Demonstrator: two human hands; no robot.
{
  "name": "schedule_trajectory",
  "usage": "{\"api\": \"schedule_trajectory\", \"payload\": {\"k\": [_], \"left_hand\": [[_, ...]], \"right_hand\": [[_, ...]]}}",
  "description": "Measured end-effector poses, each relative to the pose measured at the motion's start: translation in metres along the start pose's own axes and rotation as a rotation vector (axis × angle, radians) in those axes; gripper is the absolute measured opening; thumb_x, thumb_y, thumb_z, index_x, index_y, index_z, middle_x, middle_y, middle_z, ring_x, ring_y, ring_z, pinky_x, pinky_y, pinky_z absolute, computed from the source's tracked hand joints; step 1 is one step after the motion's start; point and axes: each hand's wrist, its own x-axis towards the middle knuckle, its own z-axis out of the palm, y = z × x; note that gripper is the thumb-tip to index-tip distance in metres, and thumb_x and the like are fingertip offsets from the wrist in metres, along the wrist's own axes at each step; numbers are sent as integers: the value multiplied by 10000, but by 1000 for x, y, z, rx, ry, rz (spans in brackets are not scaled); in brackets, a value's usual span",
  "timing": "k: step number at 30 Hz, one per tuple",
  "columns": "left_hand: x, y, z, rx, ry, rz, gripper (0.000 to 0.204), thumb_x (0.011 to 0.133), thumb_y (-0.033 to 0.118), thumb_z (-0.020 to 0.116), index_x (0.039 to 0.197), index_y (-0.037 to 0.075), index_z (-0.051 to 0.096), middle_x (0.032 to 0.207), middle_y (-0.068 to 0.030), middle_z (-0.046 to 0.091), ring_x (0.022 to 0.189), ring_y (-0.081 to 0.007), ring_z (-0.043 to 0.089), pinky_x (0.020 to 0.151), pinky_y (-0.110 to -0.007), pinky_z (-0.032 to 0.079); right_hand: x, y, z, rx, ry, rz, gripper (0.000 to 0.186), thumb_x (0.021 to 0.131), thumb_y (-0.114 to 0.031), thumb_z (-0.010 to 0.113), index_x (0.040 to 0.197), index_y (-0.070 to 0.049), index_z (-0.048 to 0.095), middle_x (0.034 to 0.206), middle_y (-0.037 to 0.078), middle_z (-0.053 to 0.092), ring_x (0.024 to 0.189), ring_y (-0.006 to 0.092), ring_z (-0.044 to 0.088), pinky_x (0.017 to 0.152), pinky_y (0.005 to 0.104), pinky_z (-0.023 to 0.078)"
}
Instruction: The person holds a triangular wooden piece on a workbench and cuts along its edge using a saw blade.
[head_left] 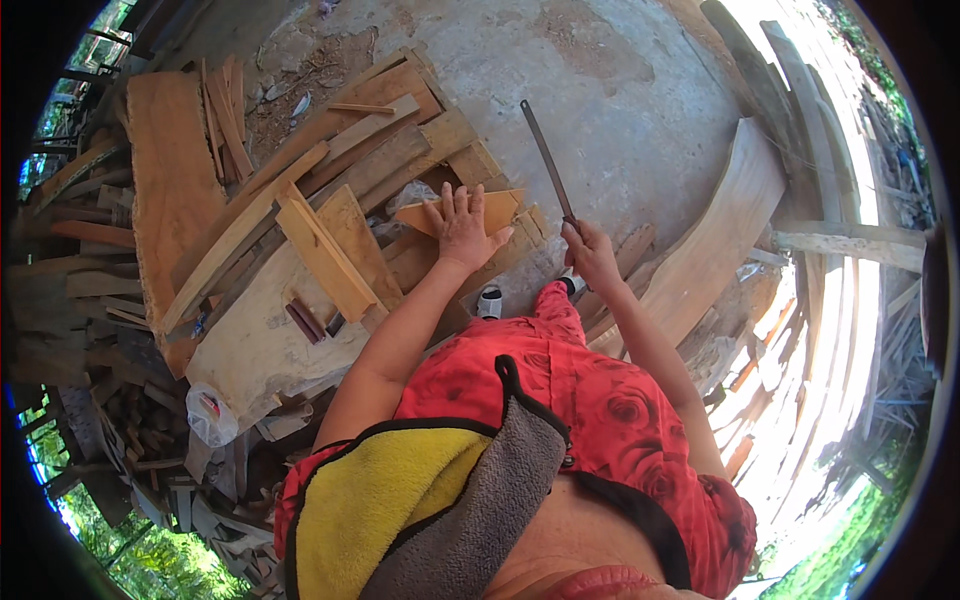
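My left hand [463,228] lies spread on a small orange-brown wooden piece [500,209], its fingers apart and pressing down from above. That piece sits near the front end of a stack of planks [440,137]. To the right, my right hand [592,256] is closed around the handle of a long, narrow, dark file [545,155]. The file points up and away, tilted to the left, with its blade off the wood. Whether the blade has teeth is too small to tell. A light wooden beam [322,250] lies left of my left hand.
A broad wooden slab [172,180] lies at the far left, and a curved board [715,240] leans at the right. Short dark reddish pieces [306,321] rest on a pale board. A clear plastic bag [211,415] is at the lower left. Concrete floor [640,120] stretches ahead.
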Motion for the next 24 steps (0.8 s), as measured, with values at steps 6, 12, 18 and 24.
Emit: {"api": "schedule_trajectory", "payload": {"k": [6, 12, 18, 24], "left_hand": [[28, -8, 9, 24, -82, 121, 845, 731, 557, 626, 1372, 77, 354, 1325, -136, 383, 1341, -319, 224, 1077, -621, 56], [40, -9, 6, 79, -150, 204, 844, 742, 559, 609, 1362, 57, 334, 1300, -138, 400, 1312, -302, 267, 1083, -607, 64], [44, 3, 1, 123, -198, 141, 808, 765, 566, 577, 1328, 39, 334, 1266, -146, 414, 1259, -309, 314, 1063, -631, 84], [51, 9, -2, 148, -227, 147, 767, 773, 566, 569, 1294, 43, 363, 1233, -153, 426, 1211, -322, 349, 1038, -649, 107]], "right_hand": [[-5, 15, 3, -424, 98, -79, 369, 912, -399, 484, 876, -41, 570, 675, 190, 595, 659, 377, 597, 589, 459, 441], [3, 11, 13, -593, 96, -151, 380, 910, -414, 471, 842, -49, 552, 740, 219, 601, 740, 432, 578, 624, 505, 425], [9, 14, 18, -603, 83, -129, 397, 911, -430, 463, 829, -50, 545, 736, 218, 594, 746, 428, 571, 627, 503, 420], [15, 21, 26, -632, 58, -122, 401, 907, -434, 452, 856, -59, 584, 756, 214, 611, 758, 419, 589, 646, 506, 439]]}}
